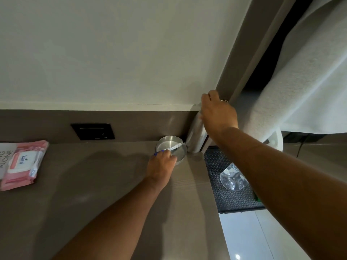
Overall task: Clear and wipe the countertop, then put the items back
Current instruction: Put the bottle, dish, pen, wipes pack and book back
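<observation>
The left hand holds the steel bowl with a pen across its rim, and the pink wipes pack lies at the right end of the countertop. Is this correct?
Not quite. In the head view the pink wipes pack lies at the left end of the countertop, not the right. The rest stands: the left hand holds the steel bowl with a pen across its rim.

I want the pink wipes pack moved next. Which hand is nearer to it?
Left. The left hand is at the steel bowl, holding a pen, right of the wipes pack. The right hand is farther right, on a tall object in the corner.
</observation>
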Demonstrator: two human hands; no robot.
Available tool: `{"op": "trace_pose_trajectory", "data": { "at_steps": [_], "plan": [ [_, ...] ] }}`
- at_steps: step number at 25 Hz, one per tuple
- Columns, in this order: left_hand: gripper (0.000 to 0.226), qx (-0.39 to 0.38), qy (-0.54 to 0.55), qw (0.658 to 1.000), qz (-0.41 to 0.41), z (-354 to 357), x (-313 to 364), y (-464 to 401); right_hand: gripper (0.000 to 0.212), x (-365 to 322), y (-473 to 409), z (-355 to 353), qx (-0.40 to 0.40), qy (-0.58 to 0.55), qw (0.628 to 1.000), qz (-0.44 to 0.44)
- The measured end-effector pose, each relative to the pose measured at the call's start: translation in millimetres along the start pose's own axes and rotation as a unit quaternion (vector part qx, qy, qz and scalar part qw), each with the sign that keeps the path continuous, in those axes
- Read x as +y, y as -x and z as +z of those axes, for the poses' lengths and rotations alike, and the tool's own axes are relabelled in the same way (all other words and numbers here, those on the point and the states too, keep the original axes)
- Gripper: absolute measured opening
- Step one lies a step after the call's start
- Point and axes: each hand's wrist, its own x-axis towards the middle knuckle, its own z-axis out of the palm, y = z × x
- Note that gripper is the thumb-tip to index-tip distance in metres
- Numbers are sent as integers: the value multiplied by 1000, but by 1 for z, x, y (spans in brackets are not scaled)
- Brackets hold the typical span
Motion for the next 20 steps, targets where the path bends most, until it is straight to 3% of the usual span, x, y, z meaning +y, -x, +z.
{"op": "trace_pose_trajectory", "data": {
  "at_steps": [3,6,8,12,14,17,20],
  "plan": [
    [37,10,29,1000,3,-10,-9,19,67,-16,18,-19,12,-56,998,33],
    [32,43,50,996,-62,-29,-60,60,57,-76,50,-27,23,-190,981,-40],
    [25,37,72,984,-161,-45,-116,101,46,-141,66,-12,-43,-294,952,-68],
    [21,106,99,922,-359,-68,-243,197,23,-298,64,27,-228,-540,809,43],
    [21,88,108,892,-429,-76,-291,227,17,-364,58,40,-344,-571,739,100],
    [29,92,127,869,-469,-82,-342,237,31,-438,64,46,-513,-532,665,102],
    [39,94,189,873,-438,-83,-379,217,15,-481,71,48,-518,-581,610,148]
  ]
}}
